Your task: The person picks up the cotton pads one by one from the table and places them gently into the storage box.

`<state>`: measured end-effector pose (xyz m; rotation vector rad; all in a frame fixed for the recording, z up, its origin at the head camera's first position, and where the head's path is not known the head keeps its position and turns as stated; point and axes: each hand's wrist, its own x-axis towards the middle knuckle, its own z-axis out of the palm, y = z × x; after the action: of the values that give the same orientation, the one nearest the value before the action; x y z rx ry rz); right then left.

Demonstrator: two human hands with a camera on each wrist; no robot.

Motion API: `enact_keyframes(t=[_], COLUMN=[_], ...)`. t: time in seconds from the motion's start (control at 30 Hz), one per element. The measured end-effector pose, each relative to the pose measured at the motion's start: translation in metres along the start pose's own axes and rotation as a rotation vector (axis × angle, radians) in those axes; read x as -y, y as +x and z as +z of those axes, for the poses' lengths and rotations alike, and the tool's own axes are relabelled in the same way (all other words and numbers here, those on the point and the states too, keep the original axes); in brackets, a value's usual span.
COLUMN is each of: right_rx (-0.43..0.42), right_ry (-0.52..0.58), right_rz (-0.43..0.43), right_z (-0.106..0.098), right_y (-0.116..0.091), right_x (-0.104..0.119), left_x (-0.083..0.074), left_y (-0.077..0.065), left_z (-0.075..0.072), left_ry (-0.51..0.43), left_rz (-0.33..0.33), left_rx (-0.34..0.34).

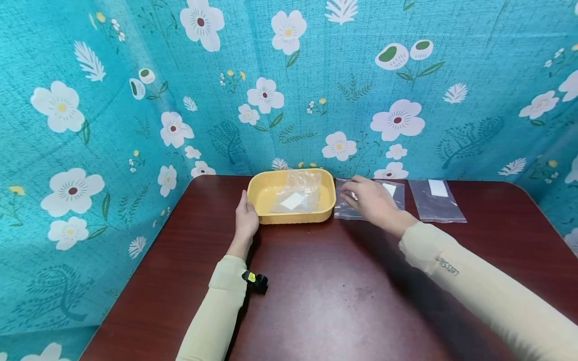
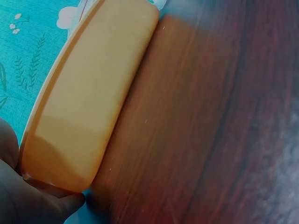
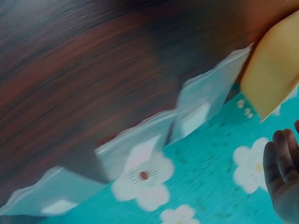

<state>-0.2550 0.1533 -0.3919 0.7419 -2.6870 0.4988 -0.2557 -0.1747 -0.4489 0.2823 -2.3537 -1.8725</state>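
My left hand [image 1: 246, 219] grips the left end of a yellow plastic tray [image 1: 295, 218]; in the left wrist view its fingers and thumb hold the tray's corner. Inside the tray lies a clear plastic bag [image 1: 309, 193] with a white label. My right hand [image 1: 368, 200] hovers just right of the tray, over a clear bag [image 1: 397, 198] that it partly hides. In the right wrist view the right hand [image 3: 285, 172] shows loosely bent fingers with nothing between them. Further right a flat clear bag [image 1: 435, 203] with a white label lies on the table.
Three labelled clear bags, one a middle bag [image 3: 133, 151], lie in a row along the back edge in the right wrist view. The dark red-brown table [image 1: 307, 301] meets a turquoise flowered cloth [image 1: 289, 100] at its back. A small black device [image 1: 256, 281] sits on the left wrist.
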Motion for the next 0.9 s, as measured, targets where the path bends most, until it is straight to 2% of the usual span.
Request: enact_keyframes(t=[0.4, 0.7, 0.9], right_rx=[-0.025, -0.001, 0.062], right_ry=[-0.081, -0.093, -0.094], right_rz=[0.027, 0.134, 0.225], right_z=[-0.018, -0.027, -0.036], right_y=[-0.044, -0.08, -0.097], right_x=[-0.054, -0.092, -0.114], left_x=[0.005, 0.004, 0.005], left_y=[0.001, 0.002, 0.002], left_z=[0.002, 0.005, 0.005], left_ry=[0.037, 0.052, 0.049], left_rz=[0.012, 0.05, 0.053], left_rx=[-0.018, -0.028, -0.03])
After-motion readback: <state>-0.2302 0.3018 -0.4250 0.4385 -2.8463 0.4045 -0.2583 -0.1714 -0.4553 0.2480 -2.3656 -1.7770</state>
